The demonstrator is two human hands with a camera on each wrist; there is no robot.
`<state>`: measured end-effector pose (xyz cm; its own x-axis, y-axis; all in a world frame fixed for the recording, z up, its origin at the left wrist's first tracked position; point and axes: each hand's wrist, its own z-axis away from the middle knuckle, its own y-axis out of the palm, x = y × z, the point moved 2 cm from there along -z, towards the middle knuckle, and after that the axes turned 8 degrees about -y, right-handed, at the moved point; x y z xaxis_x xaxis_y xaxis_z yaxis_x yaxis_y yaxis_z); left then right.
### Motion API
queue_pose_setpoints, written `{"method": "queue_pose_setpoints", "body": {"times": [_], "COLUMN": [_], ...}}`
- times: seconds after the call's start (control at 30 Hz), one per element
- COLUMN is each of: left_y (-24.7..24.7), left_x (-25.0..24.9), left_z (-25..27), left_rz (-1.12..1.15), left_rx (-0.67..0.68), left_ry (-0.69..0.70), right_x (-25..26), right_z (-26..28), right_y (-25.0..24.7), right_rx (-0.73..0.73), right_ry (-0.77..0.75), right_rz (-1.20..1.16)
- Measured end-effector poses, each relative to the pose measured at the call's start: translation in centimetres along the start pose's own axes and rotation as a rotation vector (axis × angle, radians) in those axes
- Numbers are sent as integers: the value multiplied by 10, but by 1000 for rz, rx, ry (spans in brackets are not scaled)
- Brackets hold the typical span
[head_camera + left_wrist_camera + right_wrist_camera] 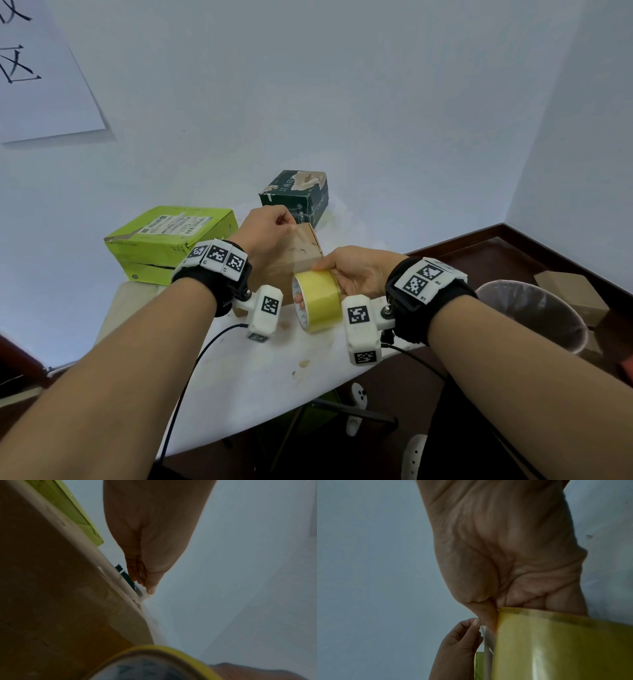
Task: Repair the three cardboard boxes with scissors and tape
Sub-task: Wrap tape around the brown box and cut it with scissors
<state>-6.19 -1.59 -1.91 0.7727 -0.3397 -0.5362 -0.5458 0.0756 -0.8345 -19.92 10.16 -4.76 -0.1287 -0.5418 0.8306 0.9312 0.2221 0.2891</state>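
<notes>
The right hand (359, 274) grips the wide roll of yellowish-clear packing tape (318, 301), fingers curled through its core and thumb lying on the outer winding; in the right wrist view the roll (556, 642) fills the lower right of the picture below the palm (505, 554). The left hand (267, 226) pinches the free end of the tape between thumb and forefinger, and the clear strip of pulled-out tape (301, 246) runs from that pinch back to the roll, stretched over the top of the plain brown cardboard box (291, 263). The left wrist view shows the pinching fingertips (149, 586) just above the far edge of the brown box (60, 588), with the roll's rim (171, 654) blurred at the bottom.

The brown box stands on the white, stained table top (257, 377) between the two hands. Just beside it on the left lies a flat lime-green cardboard box with a white shipping label (168, 240), its side seam split open. Behind the brown box, near the wall, stands a dark green printed carton (294, 198).

To the right of the table, on the dark floor, stands a round waste bin lined with a clear bag (534, 311), and more brown cartons (575, 294) sit beyond it. A white sheet with large black characters (37, 68) hangs on the pale wall at the upper left.
</notes>
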Motion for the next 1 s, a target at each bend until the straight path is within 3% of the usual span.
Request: {"method": "queue_pose_setpoints", "body": {"times": [0.8, 1.0], "left_y": [11, 13], "left_x": [9, 12], "left_z": [2, 4], "left_rz": [-14, -22], "left_rx": [55, 44], "left_ry": [-25, 25], "right_x": [-8, -10], "right_z": [-7, -11], "right_y": [-5, -6], "right_rx": [0, -2], "right_ry": [19, 21], "right_rz": [37, 28]}}
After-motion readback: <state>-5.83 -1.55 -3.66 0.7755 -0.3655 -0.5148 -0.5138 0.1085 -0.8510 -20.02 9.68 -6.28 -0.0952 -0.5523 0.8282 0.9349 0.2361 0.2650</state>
